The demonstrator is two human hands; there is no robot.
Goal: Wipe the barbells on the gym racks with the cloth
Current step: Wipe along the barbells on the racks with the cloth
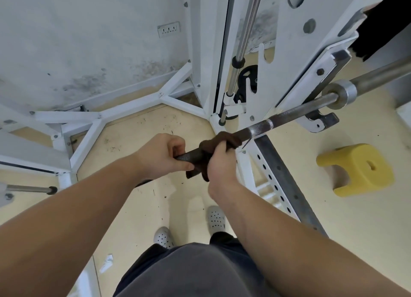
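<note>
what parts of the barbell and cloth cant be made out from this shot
All in the head view:
- Barbell far sleeve: cut off by the right edge.
- Its near end: hidden behind the left hand and forearm.
- Bar surface under the brown cloth: covered by the cloth and the right hand.
- Cloth's full size: bunched inside the right hand's fingers.

Dark metal barbell (262, 125) with rough knurled grip; a soft matt brown cloth (219, 142) wrapped around it. Beside the barbell, a white-painted metal rack (289, 51) and a glossy chrome rod (248, 25).
</note>
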